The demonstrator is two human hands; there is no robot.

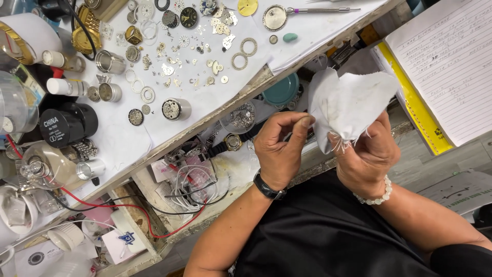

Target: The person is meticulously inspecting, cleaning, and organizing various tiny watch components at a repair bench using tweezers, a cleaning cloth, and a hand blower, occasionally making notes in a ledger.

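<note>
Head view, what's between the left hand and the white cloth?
Nothing, going by the head view: the left hand pinches the edge of the white cloth with its fingertips, while the right hand grips its frayed bottom.

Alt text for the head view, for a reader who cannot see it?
Both hands, left hand and right hand, hold a frayed white cloth at a white workbench strewn with small watch parts.

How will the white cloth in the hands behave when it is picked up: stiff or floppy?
The white cloth is probably floppy: it bunches and folds between the left hand and right hand. Likely light. Its frayed threads may snag.
</note>
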